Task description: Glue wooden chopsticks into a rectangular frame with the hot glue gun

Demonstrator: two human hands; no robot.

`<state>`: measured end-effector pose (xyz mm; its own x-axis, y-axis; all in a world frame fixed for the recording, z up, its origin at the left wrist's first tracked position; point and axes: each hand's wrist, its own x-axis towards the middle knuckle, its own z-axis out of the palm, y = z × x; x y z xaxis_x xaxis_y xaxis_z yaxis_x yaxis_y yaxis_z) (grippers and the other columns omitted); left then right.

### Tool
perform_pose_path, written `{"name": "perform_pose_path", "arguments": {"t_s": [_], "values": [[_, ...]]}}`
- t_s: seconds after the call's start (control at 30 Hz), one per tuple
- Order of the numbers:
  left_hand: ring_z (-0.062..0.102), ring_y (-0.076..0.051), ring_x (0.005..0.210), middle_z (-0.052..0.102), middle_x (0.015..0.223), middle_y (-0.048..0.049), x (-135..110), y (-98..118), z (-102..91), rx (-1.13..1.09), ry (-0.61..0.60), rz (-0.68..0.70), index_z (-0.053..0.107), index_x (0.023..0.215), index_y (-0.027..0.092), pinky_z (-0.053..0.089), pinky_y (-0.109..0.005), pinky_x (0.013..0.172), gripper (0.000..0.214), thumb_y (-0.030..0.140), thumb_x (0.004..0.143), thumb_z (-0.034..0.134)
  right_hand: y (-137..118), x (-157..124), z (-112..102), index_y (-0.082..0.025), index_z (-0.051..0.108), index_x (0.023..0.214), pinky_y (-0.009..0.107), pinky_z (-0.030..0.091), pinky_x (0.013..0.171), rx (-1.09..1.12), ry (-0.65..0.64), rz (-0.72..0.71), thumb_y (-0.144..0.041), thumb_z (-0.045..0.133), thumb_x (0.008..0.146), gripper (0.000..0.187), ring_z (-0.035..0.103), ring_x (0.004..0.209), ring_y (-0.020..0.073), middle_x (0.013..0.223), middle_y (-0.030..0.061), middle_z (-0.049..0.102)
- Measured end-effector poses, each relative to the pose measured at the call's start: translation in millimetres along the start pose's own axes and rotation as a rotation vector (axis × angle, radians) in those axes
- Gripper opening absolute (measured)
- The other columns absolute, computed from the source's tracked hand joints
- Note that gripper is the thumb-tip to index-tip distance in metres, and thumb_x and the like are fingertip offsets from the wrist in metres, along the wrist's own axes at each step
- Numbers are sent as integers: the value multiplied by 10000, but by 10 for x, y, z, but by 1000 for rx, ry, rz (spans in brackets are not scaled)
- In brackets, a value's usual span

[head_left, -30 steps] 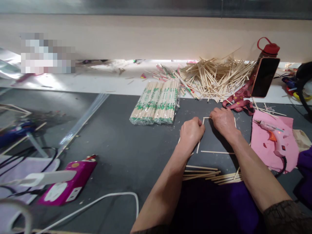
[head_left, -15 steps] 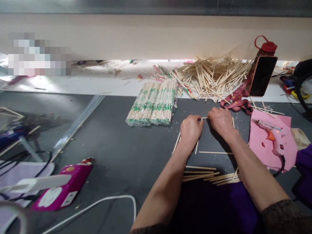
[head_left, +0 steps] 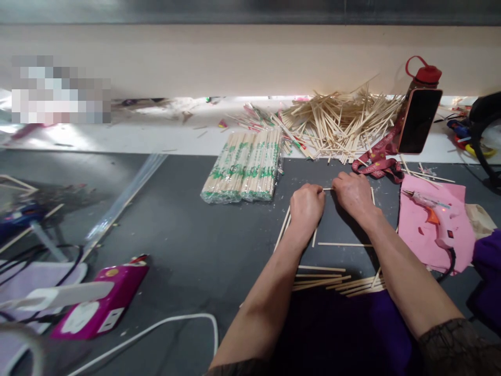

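Note:
My left hand (head_left: pixel 306 208) and my right hand (head_left: pixel 353 194) rest side by side on a dark grey mat (head_left: pixel 195 235). Both are curled shut, pinching thin wooden sticks of a stick frame (head_left: pixel 327 189) where two sticks meet at a corner between my fingertips. One stick slants down to the left (head_left: pixel 282 235) from under my left hand. Another lies level (head_left: pixel 344 244) under my right wrist. More loose sticks (head_left: pixel 324 279) lie near my lap.
Wrapped chopstick bundles (head_left: pixel 245 166) lie left of my hands, with a loose stick pile (head_left: pixel 344 122) behind. On the right are a glue gun (head_left: pixel 438 216) on pink paper (head_left: pixel 425 230), a phone (head_left: pixel 418 120), a red bottle (head_left: pixel 425 78) and a lanyard (head_left: pixel 376 163). A magenta box (head_left: pixel 99 305) and white cable (head_left: pixel 156 329) lie at lower left.
My left hand has slid a little toward the right hand and both now pinch at the stick corner. The slanted stick at the left shows more. The view shifted slightly.

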<state>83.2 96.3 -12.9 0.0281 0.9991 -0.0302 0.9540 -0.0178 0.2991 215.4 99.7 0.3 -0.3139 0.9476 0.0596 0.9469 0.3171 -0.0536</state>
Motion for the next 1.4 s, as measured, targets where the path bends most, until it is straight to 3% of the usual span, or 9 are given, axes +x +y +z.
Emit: {"name": "perform_pose_path", "arguments": {"t_s": [1.03, 1.4], "values": [[671, -237, 935, 724, 1015, -127, -10, 27, -9, 50, 12, 28, 744, 1000, 155, 470, -308, 837, 324, 219, 882, 449, -6, 1, 4, -171, 683, 947, 332, 370, 742, -5, 4, 6, -172, 395, 931, 288, 599, 919, 226, 969, 111, 667], [672, -229, 986, 736, 1042, -107, 13, -59, 1, -92, 35, 23, 753, 993, 161, 468, -287, 884, 307, 227, 865, 482, -9, -14, -39, -168, 700, 937, 335, 366, 729, -17, -29, 8, -174, 375, 940, 325, 618, 897, 224, 956, 106, 673]]}}
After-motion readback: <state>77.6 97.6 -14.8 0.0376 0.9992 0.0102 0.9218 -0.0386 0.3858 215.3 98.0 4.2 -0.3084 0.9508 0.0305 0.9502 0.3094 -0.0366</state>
